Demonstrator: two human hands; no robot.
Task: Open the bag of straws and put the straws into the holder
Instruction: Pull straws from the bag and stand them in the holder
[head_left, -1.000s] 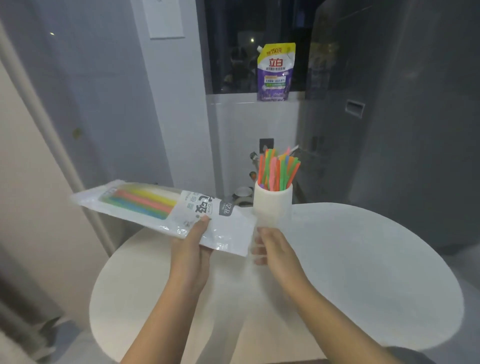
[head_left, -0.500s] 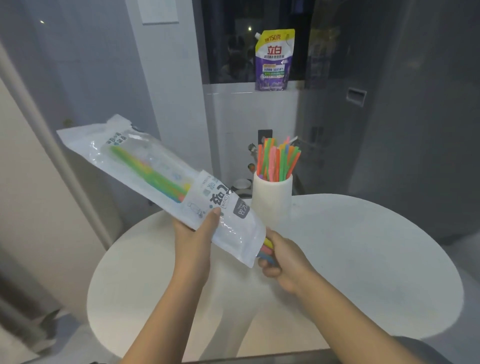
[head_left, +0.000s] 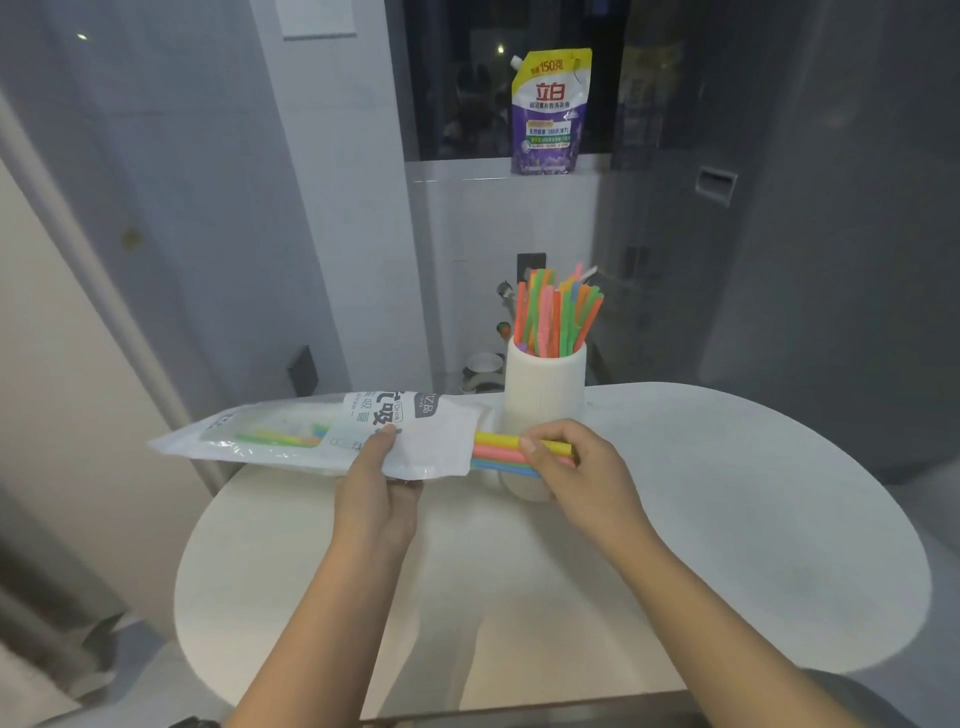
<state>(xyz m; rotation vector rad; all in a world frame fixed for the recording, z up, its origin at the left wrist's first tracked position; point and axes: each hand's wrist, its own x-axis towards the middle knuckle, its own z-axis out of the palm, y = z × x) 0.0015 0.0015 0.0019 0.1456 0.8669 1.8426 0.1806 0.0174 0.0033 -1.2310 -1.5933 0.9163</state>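
My left hand grips a white plastic straw bag, held roughly level above the table with its open end to the right. A bundle of yellow, pink, green and blue straws sticks out of that end, and my right hand is closed around it. Just behind the bundle stands a white ribbed holder with several orange, green and pink straws upright in it. More straws show through the bag's clear window at its left.
A round white table lies under both hands. A purple and yellow detergent pouch stands on the window ledge behind. A white wall and a glass partition close off the left; dark panels stand on the right.
The bag has swung down from a steep tilt to nearly level. My right hand has drawn the straw bundle further out of the bag's open end, to the right.
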